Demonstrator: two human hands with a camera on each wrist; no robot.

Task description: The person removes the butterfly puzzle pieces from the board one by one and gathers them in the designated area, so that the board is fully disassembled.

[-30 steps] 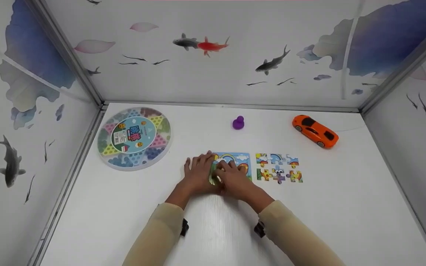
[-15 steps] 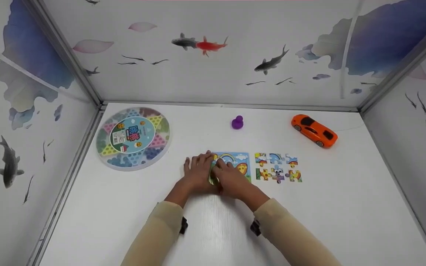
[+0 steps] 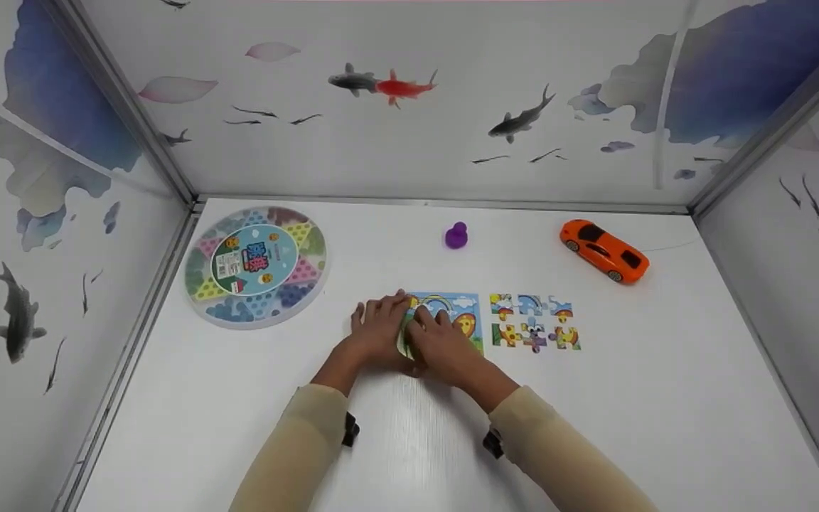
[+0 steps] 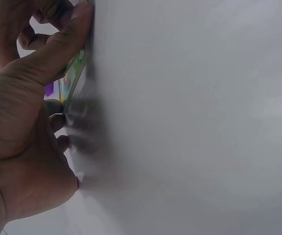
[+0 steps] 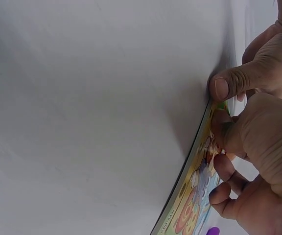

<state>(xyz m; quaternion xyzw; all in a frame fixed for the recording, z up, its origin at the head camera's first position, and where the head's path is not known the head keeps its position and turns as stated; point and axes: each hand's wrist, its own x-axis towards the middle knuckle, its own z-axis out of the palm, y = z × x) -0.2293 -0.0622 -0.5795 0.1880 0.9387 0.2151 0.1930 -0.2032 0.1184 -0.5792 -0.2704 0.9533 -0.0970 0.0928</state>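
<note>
one jigsaw board (image 3: 461, 306) lies under the right hand (image 3: 446, 350), whose hold i cannot tell; the left hand (image 3: 379, 338) grips the board's edge: brace it firmly, press flat and evenly.

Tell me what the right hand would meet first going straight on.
The right hand would likely meet the left hand at the left edge of the puzzle board; depth is unclear.
</note>
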